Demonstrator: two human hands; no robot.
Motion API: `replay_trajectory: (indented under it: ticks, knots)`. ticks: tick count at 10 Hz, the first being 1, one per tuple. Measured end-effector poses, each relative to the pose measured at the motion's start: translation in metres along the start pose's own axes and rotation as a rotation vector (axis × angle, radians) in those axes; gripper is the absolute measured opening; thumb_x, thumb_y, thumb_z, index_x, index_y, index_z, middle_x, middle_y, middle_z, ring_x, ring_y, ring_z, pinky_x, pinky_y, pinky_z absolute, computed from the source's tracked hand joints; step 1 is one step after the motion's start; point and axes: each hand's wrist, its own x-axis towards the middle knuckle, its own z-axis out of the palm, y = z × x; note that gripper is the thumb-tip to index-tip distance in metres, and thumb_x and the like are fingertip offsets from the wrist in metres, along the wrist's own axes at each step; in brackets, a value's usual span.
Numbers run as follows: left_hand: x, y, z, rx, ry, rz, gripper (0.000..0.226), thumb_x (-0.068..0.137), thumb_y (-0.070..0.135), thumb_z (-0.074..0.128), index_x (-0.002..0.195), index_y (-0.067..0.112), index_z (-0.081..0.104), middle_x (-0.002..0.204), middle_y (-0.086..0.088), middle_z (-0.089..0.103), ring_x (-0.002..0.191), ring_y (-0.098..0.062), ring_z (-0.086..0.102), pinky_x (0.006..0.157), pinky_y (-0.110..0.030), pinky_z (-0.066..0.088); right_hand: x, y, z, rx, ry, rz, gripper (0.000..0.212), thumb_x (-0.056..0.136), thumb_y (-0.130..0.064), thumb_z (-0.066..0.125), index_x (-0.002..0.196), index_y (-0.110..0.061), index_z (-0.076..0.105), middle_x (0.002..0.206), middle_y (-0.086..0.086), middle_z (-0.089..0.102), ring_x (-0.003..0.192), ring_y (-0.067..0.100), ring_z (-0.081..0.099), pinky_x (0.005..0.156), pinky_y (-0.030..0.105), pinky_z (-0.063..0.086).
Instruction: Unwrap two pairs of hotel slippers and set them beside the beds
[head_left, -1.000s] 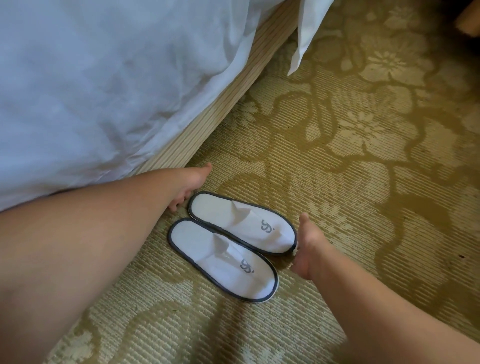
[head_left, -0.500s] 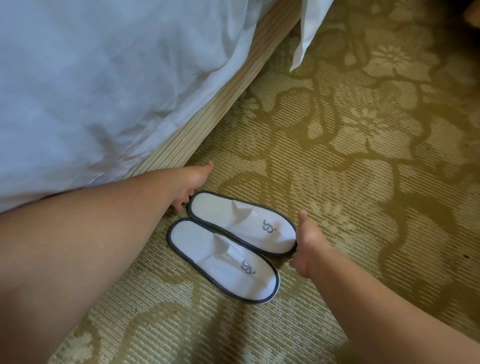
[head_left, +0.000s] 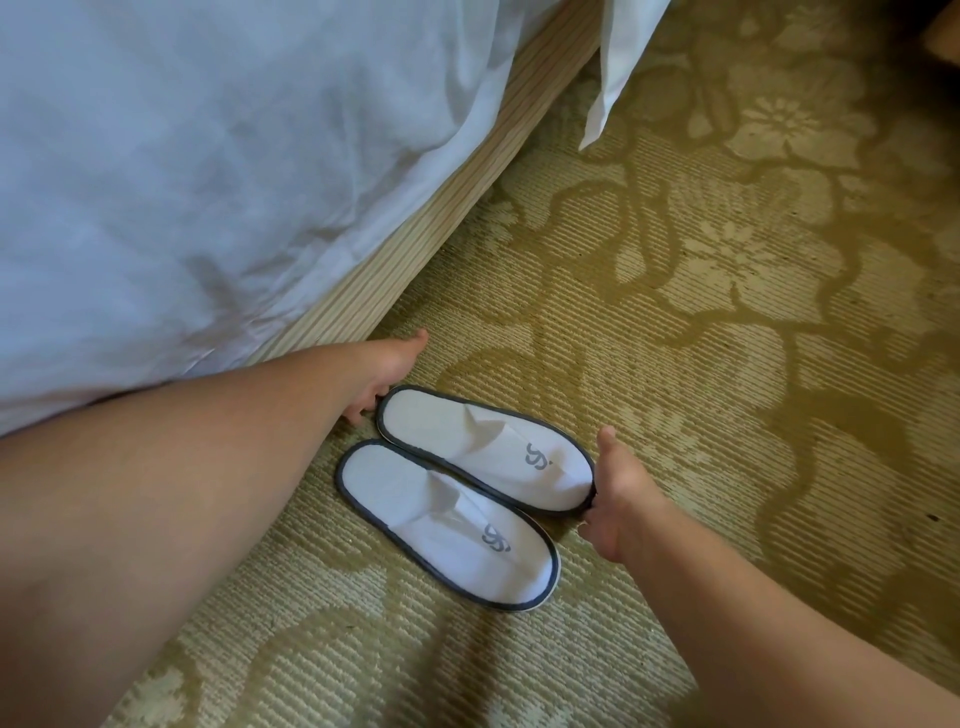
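Carpet (head_left: 727, 467); slippers (head_left: 467, 519) between hands (head_left: 387, 366) (head_left: 621, 499), contact unclear.
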Motion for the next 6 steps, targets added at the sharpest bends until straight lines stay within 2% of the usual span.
replay_trajectory:
  ticks: [1, 2, 3, 4, 5, 6]
  knots:
    - [0.001, -0.001, 0.001, -0.006, -0.001, 0.012, 0.091, 0.085, 0.081, 0.023, 0.156, 0.027, 0.008, 0.162, -0.013, 0.019, 0.147, -0.033, 0.02, 0.116, -0.057, 0.018, 0.001, 0.001, -0.001, 0.012, 0.025, 0.002, 0.056, 0.089, -0.07, 0.04, 0.098, -0.015, 0.046, 0.081, 0.005, 0.054, 0.07, 0.018, 0.049, 0.084, 0.039, 0.033]
    - [0.001, -0.007, 0.001, -0.048, 0.013, 0.025, 0.091, 0.085, 0.082, 0.024, 0.156, 0.028, 0.01, 0.162, -0.011, 0.019, 0.147, -0.033, 0.02, 0.116, -0.057, 0.018, -0.008, 0.008, -0.002, -0.033, 0.037, -0.026, 0.061, 0.088, -0.071, 0.041, 0.109, -0.014, 0.051, 0.091, 0.005, 0.059, 0.081, 0.023, 0.054, 0.087, 0.041, 0.034]
    - [-0.008, -0.02, 0.008, -0.097, 0.086, 0.032, 0.094, 0.084, 0.082, 0.026, 0.156, 0.024, 0.013, 0.163, -0.009, 0.018, 0.147, -0.031, 0.02, 0.117, -0.055, 0.021, -0.029, 0.022, -0.007, -0.084, 0.023, -0.026, 0.082, 0.086, -0.074, 0.041, 0.146, -0.017, 0.036, 0.149, 0.008, 0.043, 0.135, 0.03, 0.039, 0.11, 0.049, 0.029]
    - [-0.034, -0.033, 0.022, -0.225, 0.108, 0.033, 0.093, 0.083, 0.081, 0.033, 0.153, 0.021, 0.028, 0.158, -0.009, 0.031, 0.141, -0.03, 0.035, 0.114, -0.05, 0.03, -0.073, 0.024, -0.019, -0.018, -0.118, -0.046, 0.083, 0.09, -0.07, 0.035, 0.152, -0.016, 0.027, 0.158, 0.007, 0.031, 0.144, 0.026, 0.029, 0.117, 0.047, 0.022]
    - [-0.082, -0.05, 0.037, -0.335, 0.076, 0.014, 0.091, 0.082, 0.08, 0.038, 0.152, 0.021, 0.031, 0.157, -0.005, 0.034, 0.141, -0.027, 0.033, 0.117, -0.05, 0.025, -0.128, 0.011, -0.034, 0.069, -0.185, -0.096, 0.084, 0.092, -0.069, 0.032, 0.151, -0.009, 0.028, 0.157, 0.007, 0.033, 0.144, 0.025, 0.03, 0.119, 0.047, 0.021]
    - [-0.14, -0.059, 0.038, -0.45, -0.044, 0.042, 0.093, 0.082, 0.08, 0.039, 0.153, 0.021, 0.03, 0.156, -0.003, 0.036, 0.143, -0.024, 0.031, 0.116, -0.045, 0.022, -0.191, -0.01, -0.047, 0.073, -0.206, -0.145, 0.079, 0.094, -0.066, 0.034, 0.15, -0.012, 0.03, 0.157, 0.005, 0.034, 0.143, 0.023, 0.031, 0.119, 0.046, 0.021]
